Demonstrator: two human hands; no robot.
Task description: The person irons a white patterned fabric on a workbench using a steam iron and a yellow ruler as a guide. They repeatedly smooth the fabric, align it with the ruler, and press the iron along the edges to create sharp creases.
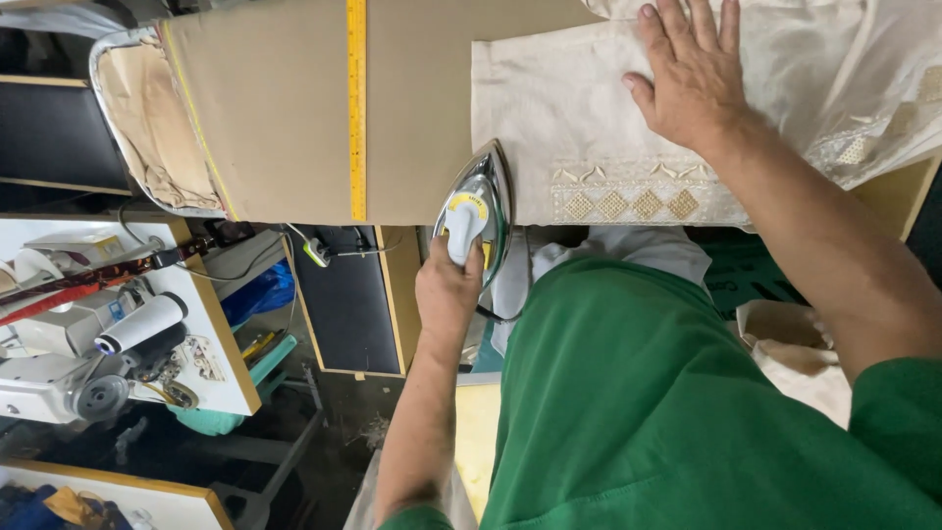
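The left hand (447,287) is wrapped around the white handle of an electric iron (479,208), fingers closed in a firm grip, wrist straight and forearm running down toward the bottom of the view. The iron's shiny steel body points away from the person, its tip resting on the near-left corner of a cream embroidered garment (569,118), just beside the gold diamond-pattern border (628,203). The right hand (692,74) lies flat on the garment farther up, fingers spread and pressing down, gripping nothing, the arm coming in from the right in a green sleeve. The garment lies on a tan padded ironing table (285,108), whose near edge runs directly under the iron. Left of the iron the table is bare up to a yellow measuring tape (356,108); beyond it, a sewing machine (88,344) stands well apart
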